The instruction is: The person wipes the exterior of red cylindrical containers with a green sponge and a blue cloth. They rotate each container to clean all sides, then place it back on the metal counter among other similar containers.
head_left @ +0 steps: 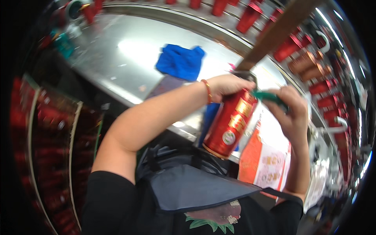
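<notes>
A shiny red cylinder [230, 124] with gold characters and a round sticker hangs tilted in front of me, its lower end toward my apron. My left hand [231, 84], with a red bracelet at the wrist, is closed around its upper end. To the right, my right hand [289, 107] grips a blurred green tool [270, 96], whose tip meets the cylinder near the top. What kind of tool it is cannot be made out. A dark fitting [246, 75] at the foot of a wooden post sits right behind the cylinder's top.
The brown post [280, 33] slants up to the right. Beyond my left forearm, a blue cloth [181, 60] lies on the metal worktable [133, 47]. Below the right hand is a red-and-white printed package [261, 160]. Racks of red cylinders [250, 17] line the far and right sides.
</notes>
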Action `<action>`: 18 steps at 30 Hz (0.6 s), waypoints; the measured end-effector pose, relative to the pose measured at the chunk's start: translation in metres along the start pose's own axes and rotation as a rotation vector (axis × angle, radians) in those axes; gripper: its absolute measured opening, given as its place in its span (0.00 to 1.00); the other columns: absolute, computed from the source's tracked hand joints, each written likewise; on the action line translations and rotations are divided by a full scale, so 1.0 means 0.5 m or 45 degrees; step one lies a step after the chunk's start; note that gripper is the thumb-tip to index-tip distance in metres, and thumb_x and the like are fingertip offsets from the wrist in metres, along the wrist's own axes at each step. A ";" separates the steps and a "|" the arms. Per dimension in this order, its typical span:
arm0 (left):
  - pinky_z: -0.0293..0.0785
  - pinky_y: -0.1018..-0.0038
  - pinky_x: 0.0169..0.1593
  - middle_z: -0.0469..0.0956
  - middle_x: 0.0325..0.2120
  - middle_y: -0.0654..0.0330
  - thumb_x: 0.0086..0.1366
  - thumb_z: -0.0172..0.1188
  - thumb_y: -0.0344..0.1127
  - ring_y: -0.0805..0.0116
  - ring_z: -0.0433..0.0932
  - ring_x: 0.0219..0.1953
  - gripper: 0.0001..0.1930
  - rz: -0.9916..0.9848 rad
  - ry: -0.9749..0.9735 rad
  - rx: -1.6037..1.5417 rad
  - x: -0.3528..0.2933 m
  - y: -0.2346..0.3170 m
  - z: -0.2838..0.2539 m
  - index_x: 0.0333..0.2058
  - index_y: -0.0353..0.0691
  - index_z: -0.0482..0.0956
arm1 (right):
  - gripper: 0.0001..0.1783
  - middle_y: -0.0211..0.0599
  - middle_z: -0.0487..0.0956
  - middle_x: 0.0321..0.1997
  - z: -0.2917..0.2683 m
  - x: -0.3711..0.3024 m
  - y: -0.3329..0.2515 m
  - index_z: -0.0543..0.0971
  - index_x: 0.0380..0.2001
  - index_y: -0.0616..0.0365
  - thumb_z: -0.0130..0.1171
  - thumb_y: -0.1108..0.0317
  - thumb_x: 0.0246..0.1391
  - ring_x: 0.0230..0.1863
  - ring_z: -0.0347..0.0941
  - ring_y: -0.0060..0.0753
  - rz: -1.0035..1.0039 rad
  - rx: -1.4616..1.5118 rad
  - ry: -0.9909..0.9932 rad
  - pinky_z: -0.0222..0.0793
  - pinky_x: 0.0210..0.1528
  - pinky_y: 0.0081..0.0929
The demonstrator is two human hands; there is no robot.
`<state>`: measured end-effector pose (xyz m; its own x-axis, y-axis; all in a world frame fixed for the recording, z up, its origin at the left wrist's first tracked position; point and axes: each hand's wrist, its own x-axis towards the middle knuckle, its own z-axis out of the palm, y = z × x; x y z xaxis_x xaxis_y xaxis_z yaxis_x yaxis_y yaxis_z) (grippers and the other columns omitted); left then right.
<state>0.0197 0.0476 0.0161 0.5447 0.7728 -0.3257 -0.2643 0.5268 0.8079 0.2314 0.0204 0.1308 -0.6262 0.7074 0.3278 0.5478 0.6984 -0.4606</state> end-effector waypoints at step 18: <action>0.81 0.58 0.47 0.84 0.31 0.58 0.71 0.62 0.45 0.58 0.83 0.36 0.12 1.618 1.618 0.857 -1.151 0.454 0.462 0.35 0.43 0.81 | 0.13 0.39 0.75 0.38 -0.078 0.022 -0.068 0.80 0.43 0.62 0.63 0.83 0.54 0.42 0.70 0.35 -0.825 0.387 0.462 0.65 0.46 0.28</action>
<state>-0.1697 -0.3594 0.5005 -0.5901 0.4658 0.6593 0.4960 -0.4351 0.7514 0.2276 0.0085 0.1825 -0.5202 0.1992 0.8305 -0.0707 0.9590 -0.2743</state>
